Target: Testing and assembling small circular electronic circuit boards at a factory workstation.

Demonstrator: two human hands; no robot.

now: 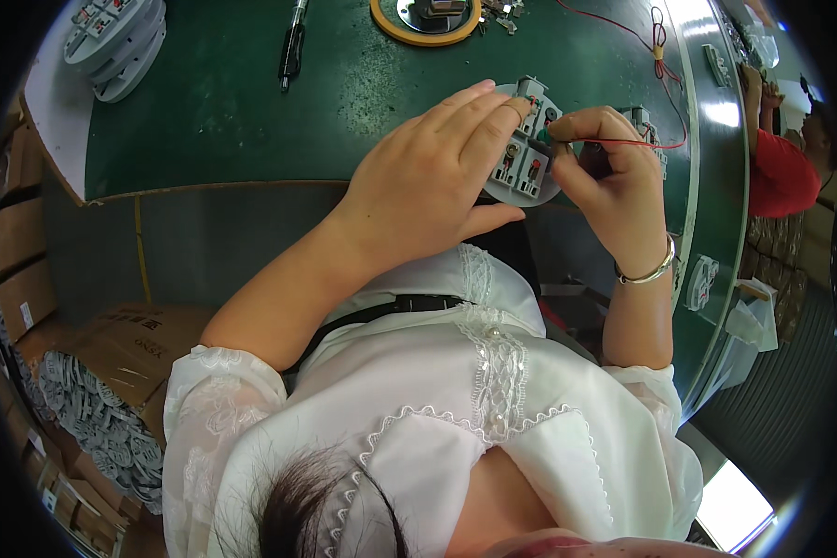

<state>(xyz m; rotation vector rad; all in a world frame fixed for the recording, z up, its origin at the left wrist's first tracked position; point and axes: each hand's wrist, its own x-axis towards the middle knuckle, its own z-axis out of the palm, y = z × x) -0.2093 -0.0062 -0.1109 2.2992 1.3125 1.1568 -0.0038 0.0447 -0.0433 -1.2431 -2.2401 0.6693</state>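
Observation:
A round grey electrical fitting (528,186) with a terminal block and small metal and red parts lies at the table's near edge. My left hand (428,177) holds it from the left, fingers across its far part and thumb by its near rim. At its right side, my right hand (618,163) pinches a thin red wire (646,144) between thumb and forefinger. The wire's tip is hidden by the fingers. From there the wire loops right and up to a tied bundle (659,53). Another grey terminal piece (644,121) shows partly behind my right hand.
Stacked white round housings (126,56) stand at the far left. A black pen (292,56), a yellow-rimmed round device (428,33) and small metal parts (502,14) lie at the back. Grey fittings (703,283) rest along the right. Another person in red (786,177) is beyond.

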